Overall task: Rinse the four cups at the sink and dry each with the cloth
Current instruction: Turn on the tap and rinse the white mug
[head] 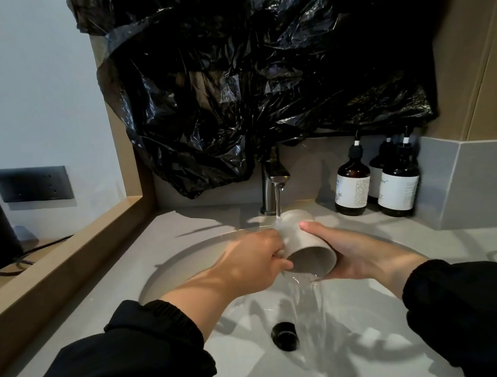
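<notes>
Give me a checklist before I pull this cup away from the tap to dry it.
1. Grip on cup: ok, left hand and right hand both hold it.
2. Rinse water reaching it: ok, the tap stream lands on it.
3. Cup drained: not ok, water pours off its rim.
4. Water shut off: not ok, running.
5. Sink drain uncovered: ok.
6. Drying cloth at hand: cannot tell, none in view.

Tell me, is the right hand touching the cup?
Touching. The head view shows the right hand wrapped under the cup, thumb lying along its side.
</notes>
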Motion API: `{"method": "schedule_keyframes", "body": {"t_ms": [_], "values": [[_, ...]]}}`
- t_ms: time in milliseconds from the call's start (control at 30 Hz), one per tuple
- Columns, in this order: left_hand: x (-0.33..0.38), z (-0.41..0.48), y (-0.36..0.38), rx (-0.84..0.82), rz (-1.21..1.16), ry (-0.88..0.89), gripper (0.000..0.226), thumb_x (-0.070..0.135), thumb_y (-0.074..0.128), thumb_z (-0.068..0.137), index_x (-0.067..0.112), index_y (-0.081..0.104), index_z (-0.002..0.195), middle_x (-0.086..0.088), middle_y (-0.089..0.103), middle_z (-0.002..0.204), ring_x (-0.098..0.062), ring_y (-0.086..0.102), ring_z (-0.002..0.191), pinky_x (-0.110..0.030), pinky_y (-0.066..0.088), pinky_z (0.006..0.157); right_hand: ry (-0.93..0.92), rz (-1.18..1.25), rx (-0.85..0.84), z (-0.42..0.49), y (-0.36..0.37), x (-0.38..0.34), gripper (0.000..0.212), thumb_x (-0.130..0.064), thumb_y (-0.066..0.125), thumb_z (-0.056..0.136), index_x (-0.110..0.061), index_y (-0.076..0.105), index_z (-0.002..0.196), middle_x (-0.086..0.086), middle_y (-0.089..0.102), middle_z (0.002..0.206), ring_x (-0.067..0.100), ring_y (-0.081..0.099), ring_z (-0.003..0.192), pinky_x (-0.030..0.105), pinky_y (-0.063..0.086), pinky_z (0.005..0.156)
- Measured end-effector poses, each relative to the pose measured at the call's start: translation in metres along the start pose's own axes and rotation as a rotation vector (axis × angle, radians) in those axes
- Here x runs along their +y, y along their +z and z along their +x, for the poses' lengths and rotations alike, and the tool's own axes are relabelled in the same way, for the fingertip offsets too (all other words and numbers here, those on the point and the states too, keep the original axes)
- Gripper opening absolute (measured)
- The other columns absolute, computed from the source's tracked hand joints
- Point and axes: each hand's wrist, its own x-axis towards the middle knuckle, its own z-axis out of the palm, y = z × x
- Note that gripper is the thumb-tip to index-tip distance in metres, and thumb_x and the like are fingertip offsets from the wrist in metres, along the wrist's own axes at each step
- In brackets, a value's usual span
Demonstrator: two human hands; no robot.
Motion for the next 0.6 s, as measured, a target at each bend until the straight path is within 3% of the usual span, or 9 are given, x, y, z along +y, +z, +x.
{"method": "schedule_keyframes", "body": {"t_ms": [67, 133, 233, 333, 433, 600], "values": [[-0.002, -0.001, 0.0, 0.013, 0.02, -0.013, 0.019, 0.04, 0.056, 0.092, 0.021, 0.057, 0.095, 0.01, 0.054, 0.114, -0.016, 0.056, 0.099, -0.025, 0.038, 0.077, -0.086, 0.022, 0.073, 0.003, 0.001, -0.001, 0.045, -0.038, 0.065, 0.084, -0.01, 0.061, 0.119, 0.014, 0.071, 0.107, 0.028, 0.067, 0.1, 0.043, 0.052, 0.09], [-0.007, -0.005, -0.001, 0.057, -0.051, -0.029, 0.022, 0.033, 0.06, 0.091, 0.024, 0.055, 0.111, 0.016, 0.051, 0.122, -0.013, 0.058, 0.1, -0.02, 0.038, 0.078, -0.169, 0.059, 0.134, 0.006, 0.005, -0.001, 0.043, -0.031, 0.067, 0.084, -0.008, 0.058, 0.119, 0.014, 0.072, 0.103, 0.026, 0.068, 0.092, 0.04, 0.054, 0.083], [-0.003, -0.009, -0.002, 0.132, -0.222, -0.056, 0.036, 0.015, 0.055, 0.09, 0.028, 0.043, 0.122, 0.018, 0.044, 0.118, -0.017, 0.057, 0.094, -0.03, 0.046, 0.08, -0.24, 0.094, 0.192, 0.006, 0.008, -0.003, 0.043, -0.025, 0.068, 0.085, -0.007, 0.054, 0.122, 0.012, 0.07, 0.104, 0.021, 0.068, 0.086, 0.034, 0.055, 0.073], [0.003, -0.004, 0.004, 0.199, -0.375, -0.123, 0.048, 0.013, 0.053, 0.091, 0.029, 0.037, 0.133, 0.016, 0.043, 0.123, -0.014, 0.053, 0.099, -0.033, 0.047, 0.087, -0.275, 0.109, 0.203, 0.007, 0.008, -0.002, 0.044, -0.024, 0.067, 0.086, -0.009, 0.052, 0.124, 0.012, 0.069, 0.108, 0.021, 0.067, 0.088, 0.031, 0.054, 0.069], [0.004, 0.003, 0.013, 0.256, -0.456, -0.131, 0.053, 0.01, 0.052, 0.089, 0.028, 0.036, 0.136, 0.013, 0.039, 0.133, -0.016, 0.051, 0.109, -0.037, 0.049, 0.089, -0.285, 0.144, 0.172, 0.008, 0.004, -0.001, 0.043, -0.027, 0.067, 0.085, -0.011, 0.056, 0.123, 0.01, 0.071, 0.105, 0.019, 0.069, 0.089, 0.031, 0.054, 0.072], [0.009, 0.01, 0.012, 0.323, -0.708, -0.31, 0.045, 0.009, 0.053, 0.091, 0.026, 0.039, 0.13, 0.01, 0.042, 0.124, -0.008, 0.056, 0.093, -0.027, 0.05, 0.084, -0.311, 0.154, 0.133, 0.002, -0.004, -0.004, 0.039, -0.02, 0.062, 0.088, -0.011, 0.055, 0.124, 0.009, 0.07, 0.108, 0.018, 0.067, 0.09, 0.029, 0.054, 0.073]]}}
